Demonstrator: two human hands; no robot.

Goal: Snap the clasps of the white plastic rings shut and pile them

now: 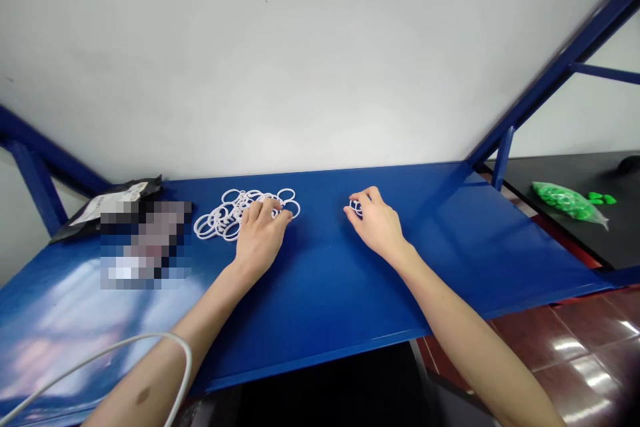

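Note:
A pile of thin white ring-shaped pieces [220, 219], looped and overlapping, lies on the blue table [320, 293]. My left hand [261, 230] rests at the right side of this pile. Its fingers are bent and its thumb and index finger close around part of a white ring piece [295, 208], whose loops stick out past the fingertips. To the right, apart from the pile, my right hand [377, 220] pinches a small white ring piece [355, 207] against the table. Most of that piece is hidden behind the fingers.
A black package with a white label [113, 200] lies at the left, beside a pixelated area. A white cable [125, 340] crosses my left forearm. Blue frame bars [555, 67] rise at both sides. A bag of green pieces [567, 200] lies on a black surface at right.

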